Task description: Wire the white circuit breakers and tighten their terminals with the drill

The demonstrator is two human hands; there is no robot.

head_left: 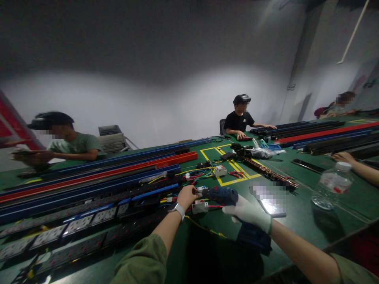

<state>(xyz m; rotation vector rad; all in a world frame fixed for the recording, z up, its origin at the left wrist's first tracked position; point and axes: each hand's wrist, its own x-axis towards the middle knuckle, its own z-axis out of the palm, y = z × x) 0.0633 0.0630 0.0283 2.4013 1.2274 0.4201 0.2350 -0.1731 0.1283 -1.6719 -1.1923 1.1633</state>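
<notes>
My right hand (248,213), in a white glove, is wrapped round the grip of a dark blue cordless drill (220,195). The drill lies level with its nose to the left; its battery base (254,238) shows below the glove. At the drill's tip is my bare left hand (187,196), wearing a watch, its fingers closed; what they pinch is hidden. A small white-and-blue block (201,188) shows right behind these fingertips. Just below the drill lies a white circuit breaker (200,206) with a red wire. Another white breaker (220,170) with coloured wires sits farther back.
Long socket strips (77,227) and blue and red rails (166,159) fill the left. Behind are a bundle of copper-coloured rods (269,173) and yellow tape (233,182). A phone-like slab (271,201) and a plastic bottle (333,185) stand right. Several co-workers sit around the table.
</notes>
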